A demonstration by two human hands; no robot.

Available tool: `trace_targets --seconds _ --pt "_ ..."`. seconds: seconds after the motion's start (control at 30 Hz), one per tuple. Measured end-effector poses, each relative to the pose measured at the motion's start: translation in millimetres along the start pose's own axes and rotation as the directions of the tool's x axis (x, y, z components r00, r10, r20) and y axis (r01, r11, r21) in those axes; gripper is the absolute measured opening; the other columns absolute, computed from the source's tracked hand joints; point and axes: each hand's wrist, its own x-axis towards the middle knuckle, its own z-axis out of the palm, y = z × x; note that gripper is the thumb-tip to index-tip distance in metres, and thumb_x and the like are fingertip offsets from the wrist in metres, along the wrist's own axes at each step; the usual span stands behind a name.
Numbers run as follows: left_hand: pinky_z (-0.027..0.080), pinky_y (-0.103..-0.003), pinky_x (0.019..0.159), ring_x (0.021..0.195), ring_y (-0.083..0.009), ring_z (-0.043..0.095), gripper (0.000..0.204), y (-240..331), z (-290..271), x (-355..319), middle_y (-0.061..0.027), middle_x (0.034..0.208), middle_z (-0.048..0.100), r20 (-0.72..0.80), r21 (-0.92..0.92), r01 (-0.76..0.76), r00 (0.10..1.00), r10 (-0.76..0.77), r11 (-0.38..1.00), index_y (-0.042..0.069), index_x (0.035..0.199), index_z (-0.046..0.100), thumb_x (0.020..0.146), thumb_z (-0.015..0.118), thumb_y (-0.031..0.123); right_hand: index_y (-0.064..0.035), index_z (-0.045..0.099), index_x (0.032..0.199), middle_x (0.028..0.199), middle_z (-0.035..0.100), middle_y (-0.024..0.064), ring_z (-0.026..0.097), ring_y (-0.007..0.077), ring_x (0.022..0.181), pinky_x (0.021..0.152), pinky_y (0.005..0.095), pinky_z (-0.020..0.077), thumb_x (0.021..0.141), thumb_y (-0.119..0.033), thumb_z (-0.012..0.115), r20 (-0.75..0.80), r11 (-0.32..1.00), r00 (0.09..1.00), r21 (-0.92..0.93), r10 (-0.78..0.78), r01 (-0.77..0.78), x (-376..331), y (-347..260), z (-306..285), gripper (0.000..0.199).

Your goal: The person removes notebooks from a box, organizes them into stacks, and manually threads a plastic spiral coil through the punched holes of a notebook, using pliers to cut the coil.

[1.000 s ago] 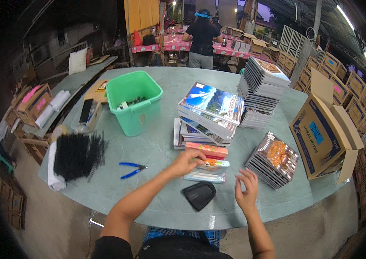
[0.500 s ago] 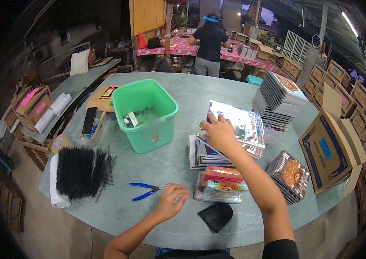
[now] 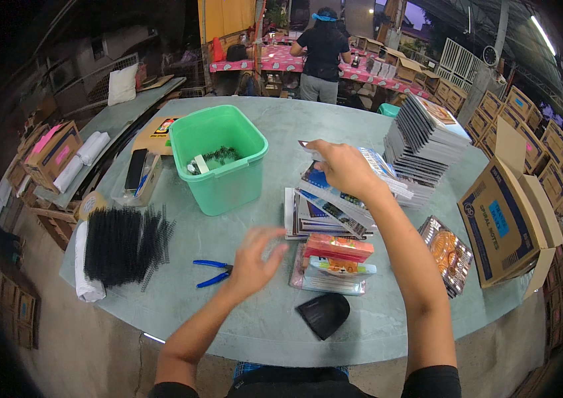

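My right hand (image 3: 348, 171) is closed on an unbound notebook (image 3: 324, 178) with a printed cover, lifted at an angle above a pile of loose notebook sheets (image 3: 300, 220). The hand hides much of it. Nearer to me, my left hand (image 3: 253, 262) is raised off the table, fingers apart and slightly blurred, holding nothing. Beside it lie blue-handled pliers (image 3: 212, 273). Small colourful packs (image 3: 338, 265) sit to its right, with a black rounded object (image 3: 324, 315) in front of them. Black spiral binding coils (image 3: 125, 249) lie in a bundle at the left.
A green bin (image 3: 222, 192) with black scraps stands left of the pile. Tall bound notebooks (image 3: 421, 149) are stacked behind right; a shorter stack (image 3: 447, 255) sits before an open carton (image 3: 500, 225). A person (image 3: 322, 56) works at a far pink-covered table (image 3: 278, 63).
My right hand has gripped the notebook and tilted it up off the pile. My left hand has risen forward, its fingers spreading. The whole view has shifted slightly.
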Motion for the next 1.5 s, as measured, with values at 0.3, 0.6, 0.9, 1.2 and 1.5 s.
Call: trace_targets --seconds 0.3,0.6,0.9,1.2,1.5 --pt "0.05 -0.031 0.076 0.085 -0.0228 0.064 0.039 39.5 -5.0 113.5 -0.0122 0.093 0.066 -0.07 -0.034 -0.276 0.96 0.273 0.961 0.002 0.1 0.062 0.065 0.078 0.009 -0.0065 0.051 0.117 0.116 0.056 0.0129 0.051 0.0274 0.111 0.098 0.0424 0.0359 0.071 -0.007 0.065 -0.504 0.937 0.791 -0.209 -0.347 0.278 -73.6 -57.0 -51.9 0.047" --pt "0.05 -0.029 0.08 0.087 -0.0145 0.061 0.041 20.2 29.0 62.1 -0.0084 0.097 0.066 0.255 -0.663 0.296 0.953 -0.165 0.687 -0.002 0.104 0.06 0.068 0.078 0.008 0.0048 0.056 0.107 0.1 0.064 0.009 0.059 0.0157 0.092 0.083 0.0282 0.0453 0.076 0.003 0.066 -0.211 0.619 0.823 0.758 0.528 -0.203 -214.0 48.5 25.3 0.033" --pt "0.045 -0.03 0.086 0.096 -0.0161 0.058 0.053 -46.0 75.4 -13.9 -0.007 0.101 0.062 0.318 -0.537 0.534 0.845 -0.43 0.653 0.001 0.117 0.052 0.073 0.076 0.017 -0.0024 0.05 0.12 0.102 0.06 0.0094 0.058 0.0194 0.095 0.082 0.0299 0.0446 0.073 -0.007 0.068 -0.112 0.637 0.82 0.691 0.561 -0.341 -265.8 74.1 103.5 0.05" --pt "0.044 -0.025 0.076 0.08 -0.0114 0.056 0.025 4.9 103.3 0.8 -0.0044 0.087 0.062 -0.018 -0.798 0.351 0.798 -0.602 0.49 0.001 0.101 0.059 0.094 0.043 0.019 -0.0048 0.059 0.078 0.072 0.053 -0.0026 0.045 0.0057 0.065 0.059 0.0222 0.0362 0.084 -0.02 0.064 -0.249 0.348 0.4 0.917 0.882 -0.196 -199.8 29.9 110.5 0.017" --pt "0.048 -0.033 0.078 0.088 -0.0231 0.061 0.033 -50.8 -1.6 -28.8 -0.0139 0.104 0.059 0.15 -0.137 0.371 0.924 -0.351 0.919 0.005 0.11 0.06 0.09 0.054 0.031 -0.0021 0.054 0.072 0.068 0.053 0.0026 0.046 0.0092 0.067 0.062 0.0244 0.0359 0.087 -0.018 0.055 -0.324 0.553 0.63 0.807 0.706 -0.205 -234.9 54.4 72.3 0.022"
